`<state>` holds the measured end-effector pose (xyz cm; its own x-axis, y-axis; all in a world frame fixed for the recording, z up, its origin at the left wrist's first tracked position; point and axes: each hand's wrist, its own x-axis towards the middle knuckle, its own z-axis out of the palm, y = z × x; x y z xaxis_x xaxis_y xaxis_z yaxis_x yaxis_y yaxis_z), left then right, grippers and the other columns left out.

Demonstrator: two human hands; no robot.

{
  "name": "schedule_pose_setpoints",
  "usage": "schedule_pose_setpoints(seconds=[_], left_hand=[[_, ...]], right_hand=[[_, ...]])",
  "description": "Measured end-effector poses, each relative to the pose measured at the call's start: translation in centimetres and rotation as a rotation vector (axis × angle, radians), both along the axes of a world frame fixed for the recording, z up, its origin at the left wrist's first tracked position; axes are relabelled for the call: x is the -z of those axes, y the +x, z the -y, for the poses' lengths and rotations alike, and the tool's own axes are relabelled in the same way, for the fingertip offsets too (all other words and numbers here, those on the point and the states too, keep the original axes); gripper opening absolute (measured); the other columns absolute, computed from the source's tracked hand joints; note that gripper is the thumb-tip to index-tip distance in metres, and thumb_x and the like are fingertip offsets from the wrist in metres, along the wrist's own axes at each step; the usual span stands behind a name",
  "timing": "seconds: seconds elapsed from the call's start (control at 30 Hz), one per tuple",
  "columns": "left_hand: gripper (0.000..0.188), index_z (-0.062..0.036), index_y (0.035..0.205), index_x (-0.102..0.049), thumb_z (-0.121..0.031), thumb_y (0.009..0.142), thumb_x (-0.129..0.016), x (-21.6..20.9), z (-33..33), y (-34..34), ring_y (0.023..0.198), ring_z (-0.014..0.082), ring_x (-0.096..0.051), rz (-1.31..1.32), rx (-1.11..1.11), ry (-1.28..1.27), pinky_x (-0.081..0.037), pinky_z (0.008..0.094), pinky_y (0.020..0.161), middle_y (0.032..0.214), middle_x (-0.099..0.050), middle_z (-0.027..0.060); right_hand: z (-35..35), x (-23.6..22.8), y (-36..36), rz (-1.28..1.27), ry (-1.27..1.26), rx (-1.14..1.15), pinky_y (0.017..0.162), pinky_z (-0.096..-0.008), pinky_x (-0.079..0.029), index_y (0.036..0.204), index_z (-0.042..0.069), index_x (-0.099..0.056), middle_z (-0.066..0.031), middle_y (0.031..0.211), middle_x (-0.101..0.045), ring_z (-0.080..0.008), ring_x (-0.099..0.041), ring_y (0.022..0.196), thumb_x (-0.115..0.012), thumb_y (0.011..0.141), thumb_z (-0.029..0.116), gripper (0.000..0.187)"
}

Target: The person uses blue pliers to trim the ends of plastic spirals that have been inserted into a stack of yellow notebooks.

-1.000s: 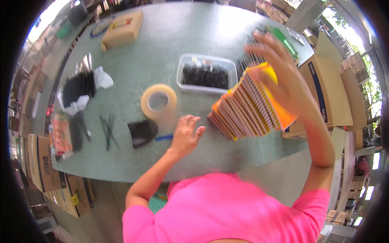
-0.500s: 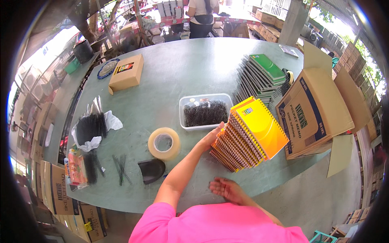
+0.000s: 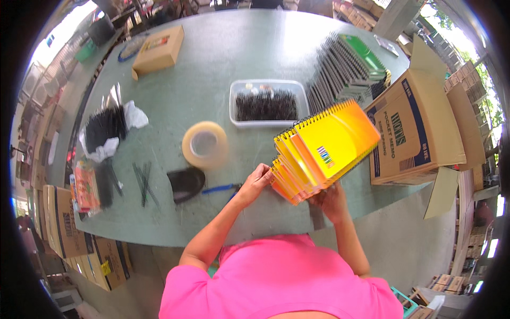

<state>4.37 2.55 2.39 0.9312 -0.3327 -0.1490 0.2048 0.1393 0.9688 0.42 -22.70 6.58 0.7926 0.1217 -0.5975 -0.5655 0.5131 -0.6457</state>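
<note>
Fingers of the left hand [image 3: 256, 181] are pinching the near left corner of a stack of yellow spiral notebooks [image 3: 321, 151]; fingers of the right hand [image 3: 332, 201] are cupping the stack's lower edge from beneath, so both hands are closed on it.

Item: the notebook stack is sitting tilted and fanned at the near edge of the round green table [image 3: 212, 69], the covers stepping apart toward the left hand.

Risk: the fan looks loosely held; the lower books are likely to slide out and drop off the table edge if either grip is easing.

Risk: the wire spirals are lying close together and could be snagging on one another.

Adjacent: roll of clear tape [image 3: 205, 144] and a clear plastic tray of dark small parts [image 3: 265, 104] are standing near; a swing of the stack could be knocking the tray. A printed carton [image 3: 419, 133] is crowding the right side.
</note>
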Motion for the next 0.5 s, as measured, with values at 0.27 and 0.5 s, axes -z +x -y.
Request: schedule_pose_setpoints(seconds=[0.27, 0.5], left_hand=[[0.044, 0.0019, 0.101, -0.051, -0.034, 0.079, -0.065, -0.6, 6.2, -4.3, 0.088, 0.0204, -0.048, 0.212, 0.069, 0.169, -0.04, 0.0306, 0.081, 0.088, -0.05, 0.0105], [0.038, -0.0002, 0.097, -0.054, -0.031, 0.079, -0.066, -0.1, 9.2, -3.5, 0.084, 0.0239, -0.045, 0.43, -0.064, 0.195, -0.041, 0.0351, 0.074, 0.088, -0.048, 0.0116]], right_hand=[[3.6, -0.3, 8.4, 0.253, 0.204, 0.108, 0.093, -0.035, -0.041, 0.125, -0.001, -0.043, -0.012, 0.117, -0.054, -0.0224, -0.053, 0.106, -0.04, 0.089, 0.053, 0.065], [2.3, -3.9, 10.6, 0.24, 0.165, 0.034, 0.093, -0.035, -0.041, 0.126, -0.001, -0.042, -0.0123, 0.118, -0.054, -0.0225, -0.053, 0.106, -0.04, 0.089, 0.054, 0.066]])
